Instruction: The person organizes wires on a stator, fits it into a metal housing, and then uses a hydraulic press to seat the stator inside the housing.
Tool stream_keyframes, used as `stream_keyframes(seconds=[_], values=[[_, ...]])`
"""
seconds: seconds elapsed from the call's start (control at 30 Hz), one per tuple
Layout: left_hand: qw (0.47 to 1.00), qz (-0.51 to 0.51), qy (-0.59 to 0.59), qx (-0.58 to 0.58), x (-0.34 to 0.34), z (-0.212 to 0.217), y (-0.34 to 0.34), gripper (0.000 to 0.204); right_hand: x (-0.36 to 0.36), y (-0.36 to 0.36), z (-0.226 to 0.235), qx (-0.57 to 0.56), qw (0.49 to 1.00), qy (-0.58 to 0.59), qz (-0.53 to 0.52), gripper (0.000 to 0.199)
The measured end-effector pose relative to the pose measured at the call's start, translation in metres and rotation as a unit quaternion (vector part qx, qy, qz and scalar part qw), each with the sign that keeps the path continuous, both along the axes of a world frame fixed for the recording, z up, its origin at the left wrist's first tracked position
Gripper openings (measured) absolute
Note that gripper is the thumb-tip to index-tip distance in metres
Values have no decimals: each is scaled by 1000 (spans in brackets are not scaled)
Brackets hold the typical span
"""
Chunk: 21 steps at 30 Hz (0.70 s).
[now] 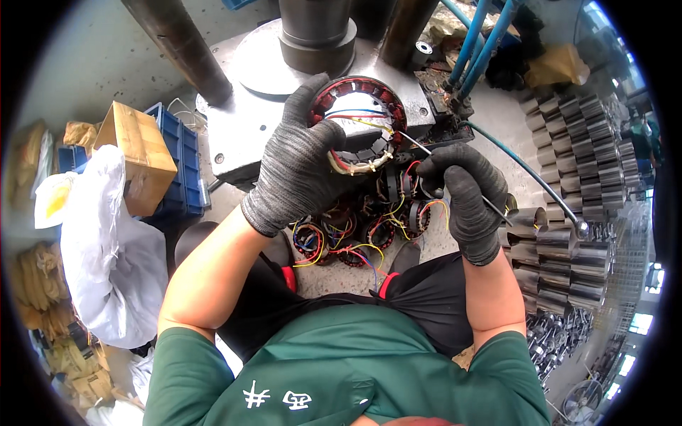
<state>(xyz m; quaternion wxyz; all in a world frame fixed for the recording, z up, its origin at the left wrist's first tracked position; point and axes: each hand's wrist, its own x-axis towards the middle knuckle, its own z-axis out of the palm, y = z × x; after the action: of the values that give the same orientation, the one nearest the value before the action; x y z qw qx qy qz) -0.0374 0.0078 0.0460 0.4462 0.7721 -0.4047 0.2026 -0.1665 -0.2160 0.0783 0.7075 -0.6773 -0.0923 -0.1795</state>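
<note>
both hands wear dark grey knitted gloves with a coarse, ribbed weave. the left hand (298, 167) has its fingers wrapped tight around a ring-shaped motor stator (360, 124), red-varnished with a slotted metal core, white lacing at its lower edge and thin red, blue, yellow and white wires crossing its middle; it is held up just in front of the press base (241, 135). the right hand (465, 192) has its fingers pinched narrow on a thin metal rod tool (419, 145) whose tip touches the wires inside the stator. below the hands, a heap of more stators (355, 231) with tangled coloured leads lies on the pale, scuffed concrete floor (334, 273) between the person's knees. the press base is a flat grey steel plate carrying a thick dark cylinder. to the right stand rows of shiny ribbed metal cylinders (575, 206), and a blue hose (518, 167) curves past them. to the left sit a cardboard box (138, 153), a blue plastic crate (181, 167) and a crumpled white plastic bag (106, 248). the rod's rear end is partly hidden in the glove, and the far edges darken into the lens rim.
</note>
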Motion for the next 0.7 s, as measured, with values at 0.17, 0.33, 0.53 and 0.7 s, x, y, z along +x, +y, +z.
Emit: stream_keyframes(seconds=[0.17,0.33,0.53,0.7], values=[[999,-4,-36,18,-4,8,-1,42,2,2,-5,-178,982,-12,-69,15],[999,0,-26,27,-7,6,-5,41,2,11,1,-307,946,-31,-103,15],[985,37,157,64,-18,1,-10,56,8,11,-7,-409,896,-115,-126,18],[990,33,119,66,-17,-4,-7,54,9,4,-10,-154,986,14,-58,17]])
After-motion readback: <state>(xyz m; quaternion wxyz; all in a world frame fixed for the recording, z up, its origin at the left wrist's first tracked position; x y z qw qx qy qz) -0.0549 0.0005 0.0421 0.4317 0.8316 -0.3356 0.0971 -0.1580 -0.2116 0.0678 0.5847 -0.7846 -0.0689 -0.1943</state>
